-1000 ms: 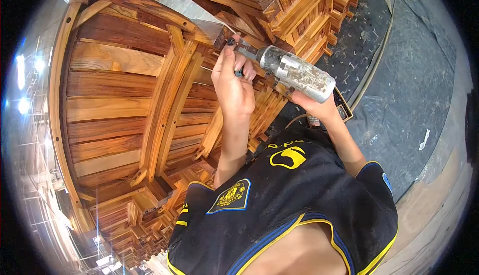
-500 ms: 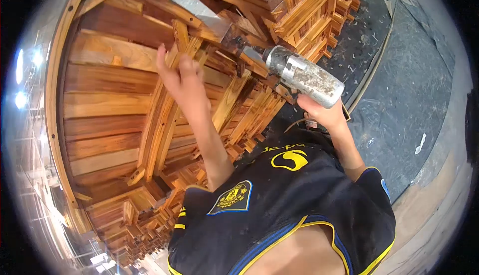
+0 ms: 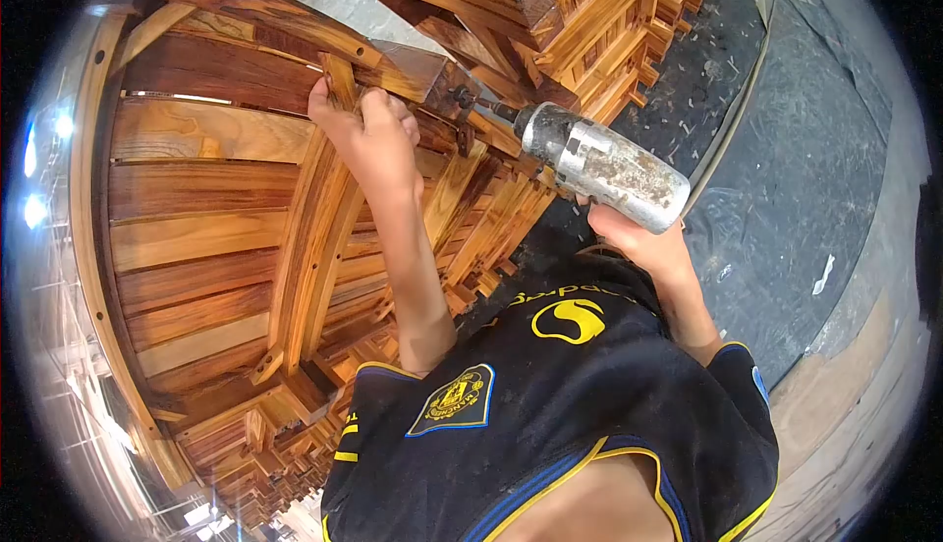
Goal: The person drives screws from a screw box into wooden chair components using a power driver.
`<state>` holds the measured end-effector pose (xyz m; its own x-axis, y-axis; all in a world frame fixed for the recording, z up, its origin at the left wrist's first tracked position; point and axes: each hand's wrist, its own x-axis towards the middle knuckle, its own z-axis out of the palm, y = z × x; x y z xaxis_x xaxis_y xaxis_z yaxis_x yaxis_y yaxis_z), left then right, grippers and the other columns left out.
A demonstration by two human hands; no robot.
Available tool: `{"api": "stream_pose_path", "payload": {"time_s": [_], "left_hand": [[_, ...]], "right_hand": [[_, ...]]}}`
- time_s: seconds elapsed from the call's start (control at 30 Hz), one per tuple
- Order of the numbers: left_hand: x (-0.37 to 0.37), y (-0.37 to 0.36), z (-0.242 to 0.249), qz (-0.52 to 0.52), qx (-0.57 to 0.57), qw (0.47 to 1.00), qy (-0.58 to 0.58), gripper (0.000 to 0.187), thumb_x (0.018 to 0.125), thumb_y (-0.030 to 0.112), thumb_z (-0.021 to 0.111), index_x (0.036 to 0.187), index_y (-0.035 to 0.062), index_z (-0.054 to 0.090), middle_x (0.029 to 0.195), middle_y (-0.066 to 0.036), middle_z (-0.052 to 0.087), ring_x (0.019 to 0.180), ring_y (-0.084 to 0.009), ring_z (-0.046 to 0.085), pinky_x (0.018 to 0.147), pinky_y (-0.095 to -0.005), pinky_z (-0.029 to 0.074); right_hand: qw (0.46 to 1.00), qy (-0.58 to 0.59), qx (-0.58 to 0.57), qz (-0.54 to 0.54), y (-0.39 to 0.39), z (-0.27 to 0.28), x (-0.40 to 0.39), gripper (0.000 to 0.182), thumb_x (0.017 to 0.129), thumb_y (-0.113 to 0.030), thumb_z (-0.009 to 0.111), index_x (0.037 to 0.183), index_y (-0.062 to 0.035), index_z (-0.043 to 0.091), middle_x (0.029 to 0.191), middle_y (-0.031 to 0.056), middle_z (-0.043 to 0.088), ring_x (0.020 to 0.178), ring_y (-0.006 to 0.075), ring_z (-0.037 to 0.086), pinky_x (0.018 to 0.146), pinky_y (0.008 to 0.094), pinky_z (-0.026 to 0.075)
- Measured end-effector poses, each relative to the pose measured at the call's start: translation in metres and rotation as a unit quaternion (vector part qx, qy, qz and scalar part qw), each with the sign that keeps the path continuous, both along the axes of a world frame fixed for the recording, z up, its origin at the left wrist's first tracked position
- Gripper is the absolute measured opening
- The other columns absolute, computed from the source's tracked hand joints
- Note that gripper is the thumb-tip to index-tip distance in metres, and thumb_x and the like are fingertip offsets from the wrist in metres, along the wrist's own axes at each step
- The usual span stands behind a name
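Note:
My right hand (image 3: 634, 237) is wrapped around the handle of a silver, paint-worn power driver (image 3: 624, 173). Its long bit (image 3: 486, 105) points left toward a dark hole in the end of a wooden leg (image 3: 437, 78); whether the tip touches the wood is hard to tell. My left hand (image 3: 373, 139) is closed at a short wooden brace (image 3: 339, 78) near the upper rail, with thumb on one side and curled fingers on the other. Both belong to an upturned slatted wooden furniture piece (image 3: 201, 242). The left fingertips are partly hidden.
More stacked wooden furniture (image 3: 599, 31) stands beyond the driver. A long row of similar pieces (image 3: 280, 434) runs below the slatted one. Dark sheeting (image 3: 786, 198) covers the floor at the right, with wood chips scattered near the stack.
My left hand has gone from raised, spread fingers to closing at the brace. The driver has shifted slightly right and down, showing more of its bit. The view has moved a little.

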<state>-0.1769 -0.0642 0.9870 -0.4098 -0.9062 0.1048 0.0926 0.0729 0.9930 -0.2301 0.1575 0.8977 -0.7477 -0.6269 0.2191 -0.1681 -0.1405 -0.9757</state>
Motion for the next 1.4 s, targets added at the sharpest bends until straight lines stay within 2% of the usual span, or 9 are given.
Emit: {"api": "stream_pose_path", "payload": {"time_s": [0.33,0.47,0.53,0.77,0.83,0.97,1.03,1.13,1.4], "left_hand": [[0.002,-0.003,-0.004,0.016,0.023,1.0,0.015,0.046,0.085,0.004,0.04,0.127,0.0166,0.026,0.059,0.001,0.036,0.043,-0.0075,0.033,0.037,-0.021,0.025],[0.003,-0.002,-0.003,0.007,0.028,0.999,0.019,0.046,0.084,0.003,0.039,0.126,0.0167,0.027,0.059,0.001,0.036,0.043,-0.007,0.033,0.037,-0.0203,0.025],[0.003,-0.002,-0.003,0.001,0.033,0.999,0.022,0.046,0.084,0.003,0.039,0.127,0.0163,0.027,0.059,0.001,0.035,0.044,-0.0068,0.032,0.038,-0.0199,0.025],[0.005,0.001,0.002,-0.034,0.01,0.999,-0.003,0.047,0.084,0.003,0.037,0.128,0.0151,0.025,0.059,0.001,0.033,0.043,-0.0069,0.03,0.037,-0.0204,0.024],[0.005,0.001,0.002,-0.034,0.007,0.999,-0.023,0.048,0.083,0.004,0.036,0.128,0.0143,0.024,0.057,0.001,0.032,0.042,-0.0073,0.029,0.037,-0.0212,0.023],[0.009,0.0,0.004,-0.053,0.014,0.998,-0.016,0.05,0.083,0.004,0.036,0.13,0.0141,0.022,0.056,0.001,0.031,0.041,-0.0079,0.028,0.037,-0.0218,0.022],[0.009,-0.002,0.004,-0.043,0.028,0.999,-0.007,0.052,0.083,0.004,0.036,0.131,0.0146,0.02,0.056,0.001,0.031,0.041,-0.0083,0.027,0.037,-0.0223,0.022],[0.009,-0.003,0.004,-0.041,0.023,0.999,-0.015,0.054,0.083,0.004,0.036,0.133,0.0152,0.019,0.056,0.001,0.031,0.04,-0.0086,0.027,0.037,-0.0227,0.022],[0.009,-0.012,0.0,-0.057,0.047,0.997,-0.004,0.055,0.082,0.002,0.036,0.132,0.0189,0.02,0.054,0.001,0.032,0.038,-0.0089,0.028,0.035,-0.0223,0.023]], "right_hand": [[1.0,0.008,0.007,0.012,-0.001,-0.003,0.0,0.031,0.064,-0.003,0.065,0.095,-0.0048,0.064,0.088,0.007,0.066,0.081,0.0201,0.062,0.075,0.03,0.048],[0.999,0.04,0.001,0.015,-0.002,-0.002,0.0,0.031,0.064,-0.003,0.065,0.095,-0.0046,0.064,0.088,0.0068,0.066,0.08,0.0202,0.063,0.076,0.0302,0.048],[1.0,-0.016,0.002,0.016,-0.002,0.0,0.002,0.031,0.064,-0.003,0.066,0.095,-0.0043,0.064,0.087,0.0066,0.067,0.08,0.0197,0.063,0.075,0.03,0.048],[0.999,-0.031,-0.022,0.016,-0.004,0.008,0.002,0.028,0.064,-0.001,0.065,0.092,-0.0038,0.064,0.085,0.0049,0.066,0.078,0.0154,0.062,0.073,0.0275,0.048],[0.999,0.04,-0.015,0.02,-0.003,0.012,0.002,0.026,0.066,0.007,0.055,0.09,-0.0015,0.063,0.081,0.0034,0.064,0.076,0.0148,0.059,0.068,0.0283,0.046],[0.998,-0.043,-0.041,0.032,-0.003,0.013,0.001,0.027,0.066,0.007,0.055,0.091,-0.0011,0.062,0.081,0.0028,0.063,0.075,0.0139,0.058,0.068,0.028,0.046],[0.993,-0.092,-0.055,0.051,-0.004,0.011,-0.001,0.027,0.065,0.0,0.064,0.092,-0.0017,0.062,0.083,0.002,0.064,0.077,0.011,0.059,0.073,0.0265,0.047],[0.987,-0.126,-0.081,0.051,-0.006,0.009,0.0,0.028,0.065,-0.001,0.065,0.092,-0.0012,0.061,0.083,0.0018,0.064,0.077,0.0107,0.058,0.073,0.0263,0.047],[0.992,-0.077,-0.089,0.042,-0.012,0.0,0.004,0.026,0.065,-0.004,0.067,0.09,-0.0009,0.06,0.08,0.0012,0.062,0.076,0.0099,0.056,0.074,0.0263,0.046]]}}
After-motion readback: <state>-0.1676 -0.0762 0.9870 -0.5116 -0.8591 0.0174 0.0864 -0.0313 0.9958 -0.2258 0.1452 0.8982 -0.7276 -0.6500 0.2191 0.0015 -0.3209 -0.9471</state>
